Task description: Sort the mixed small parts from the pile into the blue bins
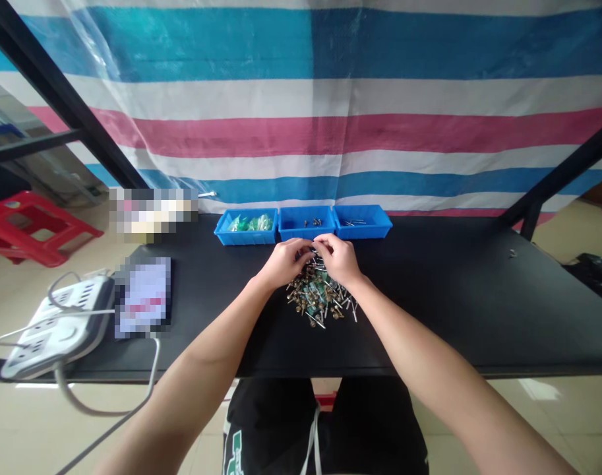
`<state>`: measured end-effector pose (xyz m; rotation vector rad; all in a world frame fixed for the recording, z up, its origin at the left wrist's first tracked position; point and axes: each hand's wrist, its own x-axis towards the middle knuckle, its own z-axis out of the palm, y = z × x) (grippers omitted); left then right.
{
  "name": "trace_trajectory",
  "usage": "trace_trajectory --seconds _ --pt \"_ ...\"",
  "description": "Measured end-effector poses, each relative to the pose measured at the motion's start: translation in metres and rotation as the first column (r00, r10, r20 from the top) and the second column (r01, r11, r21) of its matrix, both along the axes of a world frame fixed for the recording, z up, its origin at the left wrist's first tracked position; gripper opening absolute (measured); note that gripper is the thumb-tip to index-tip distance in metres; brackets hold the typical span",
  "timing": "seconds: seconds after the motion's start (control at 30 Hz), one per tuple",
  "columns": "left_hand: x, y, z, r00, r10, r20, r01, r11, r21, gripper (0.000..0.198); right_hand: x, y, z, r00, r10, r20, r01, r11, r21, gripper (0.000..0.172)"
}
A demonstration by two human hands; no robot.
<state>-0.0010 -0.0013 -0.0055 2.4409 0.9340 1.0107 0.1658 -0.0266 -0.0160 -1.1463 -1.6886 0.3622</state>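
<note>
A mixed pile of small metal fasteners and green pieces (320,293) lies on the black table (444,303). Over its far edge, my left hand (288,258) and my right hand (339,258) meet with fingertips nearly touching. Both are closed in a pinch; whatever small piece is between the fingers is too small to make out. Just beyond my hands stand three blue bins in a row. Green and clear pieces fill much of the left bin (221,236). A few small metal parts lie in the middle bin (293,232), and thin pins in the right bin (364,232).
At the left edge lies a white power strip (58,326) with cables, beside a blurred flat item (142,297). Another blurred item (152,214) sits behind it. A small metal part (513,253) lies far right. A striped sheet (330,135) hangs behind; a red stool (38,227) stands left.
</note>
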Motion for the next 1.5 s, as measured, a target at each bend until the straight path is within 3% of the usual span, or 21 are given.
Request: trace_trajectory --seconds 0.23,0.37,0.47,0.67,0.87,1.0,1.13,1.27,1.4,1.5 --pt "0.003 -0.002 0.001 0.993 -0.035 -0.112 0.030 0.999 -0.041 0.019 -0.003 -0.003 0.003 0.999 -0.022 0.035 0.022 1.000 -0.007 0.030" --pt "0.003 -0.001 0.003 0.990 0.115 0.076 -0.099 0.977 -0.189 0.018 -0.003 -0.003 0.003 0.998 -0.048 0.045 0.048 0.999 -0.005 0.026" --pt "0.003 0.002 0.004 0.951 0.199 0.236 -0.129 0.950 -0.283 0.021 -0.003 -0.002 0.001 0.996 -0.017 0.085 0.018 1.000 -0.016 0.021" --pt "0.002 0.007 0.003 0.932 0.153 0.329 -0.062 0.960 -0.272 0.018 -0.003 0.000 0.000 0.990 0.049 0.131 -0.051 0.999 0.009 0.023" --pt "0.002 0.007 0.003 0.929 0.115 0.351 -0.016 0.962 -0.273 0.021 -0.003 -0.002 0.004 0.993 0.096 0.061 -0.091 0.993 -0.078 0.024" --pt "0.004 0.006 0.003 0.922 0.182 0.342 -0.062 0.941 -0.333 0.028 -0.001 0.002 0.003 0.992 0.106 -0.068 -0.115 0.983 -0.142 0.023" --pt "0.003 0.008 0.003 0.895 0.261 0.362 -0.121 0.922 -0.367 0.041 0.012 0.017 -0.003 0.961 -0.031 -0.274 -0.017 0.985 -0.170 0.023" --pt "0.001 0.010 0.003 0.885 0.305 0.351 -0.168 0.914 -0.370 0.040 0.031 0.033 -0.011 0.848 -0.209 -0.487 0.107 0.967 -0.229 0.024" --pt "0.000 0.010 0.003 0.907 0.293 0.301 -0.180 0.918 -0.352 0.032 0.041 0.039 -0.011 0.727 -0.318 -0.608 0.138 0.936 -0.325 0.023" --pt "-0.002 0.010 0.002 0.918 0.302 0.256 -0.208 0.918 -0.337 0.029 0.043 0.039 -0.008 0.693 -0.328 -0.642 0.123 0.931 -0.343 0.040"
